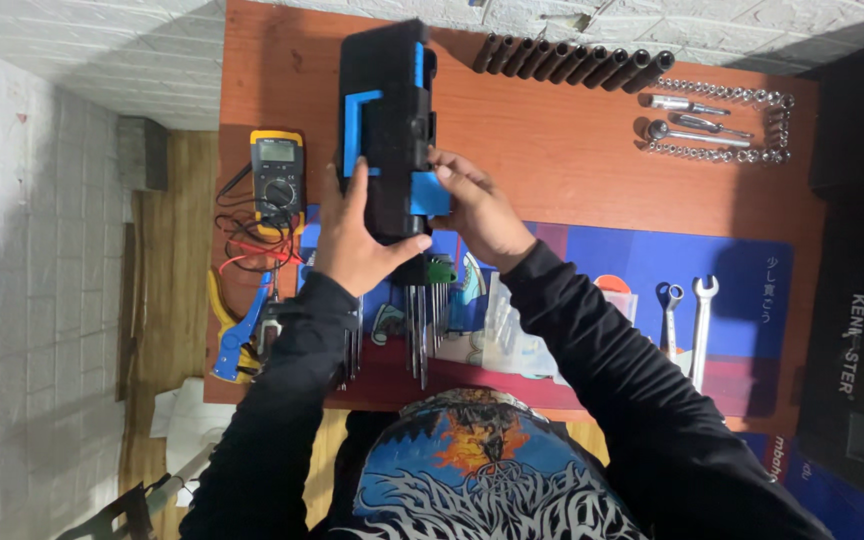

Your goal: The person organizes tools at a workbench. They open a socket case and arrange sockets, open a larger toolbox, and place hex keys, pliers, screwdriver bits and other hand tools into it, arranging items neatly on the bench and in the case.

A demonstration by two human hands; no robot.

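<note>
I hold a black plastic tool case (384,110) with blue latches upright over the wooden table (552,160). My left hand (357,240) grips its lower left side. At the case's lower right, my right hand (480,215) has its fingers on a blue latch (429,195). Just below the case, a set of hex keys (422,320) in a green holder lies on a blue mat (672,265).
A yellow multimeter (277,170) with red and black leads lies at the left, with pliers (237,335) below it. A row of black sockets (572,62) runs along the far edge, small sockets and ratchet tools (717,125) sit at right, and two wrenches (687,325) rest on the mat.
</note>
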